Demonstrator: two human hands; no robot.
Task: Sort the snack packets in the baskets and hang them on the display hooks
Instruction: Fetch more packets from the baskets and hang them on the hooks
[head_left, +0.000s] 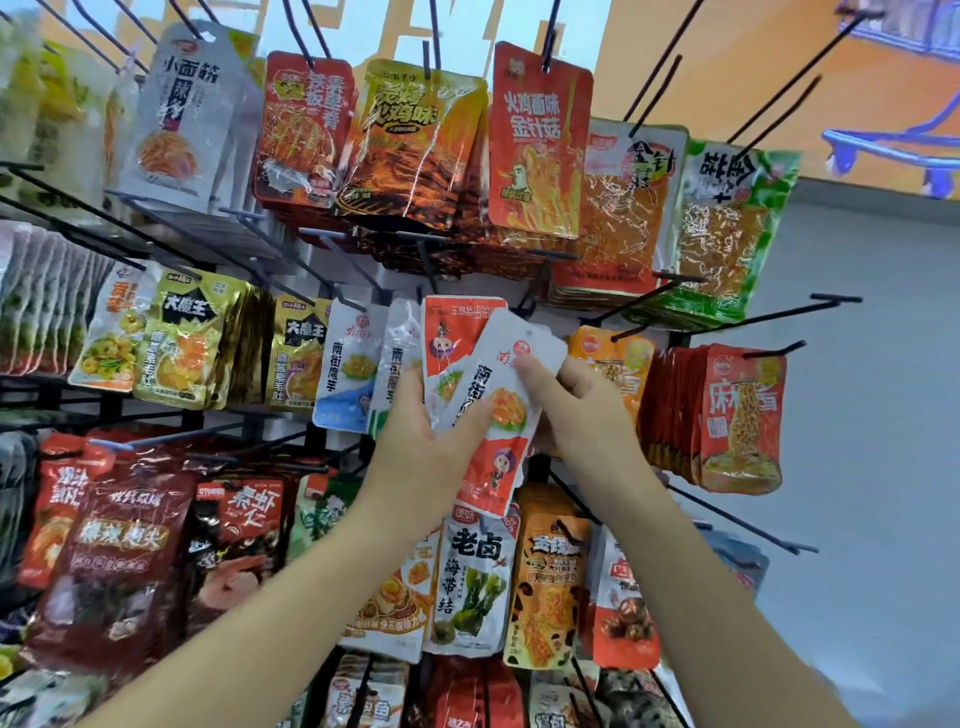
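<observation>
Packet (511, 410), white-red, pinched in left hand (415, 441) grip, top held in right hand (576, 410) grip, label partly covered.

Grey pkt (182, 119), top left: "小面筋". Black-orange pkt (410, 145): "炭烤火鸡味". Red pkt (537, 145): "火鸡面味 金针菇". Gold pkt (187, 338): "大魔王". White-blue pkt (350, 369): "南街魔芋". Held pkt (511, 410): "南街", rest covered. Dark pkt (244, 535): "素虾仁". Kelp pkt (472, 577): "老卤 海带结".
</observation>
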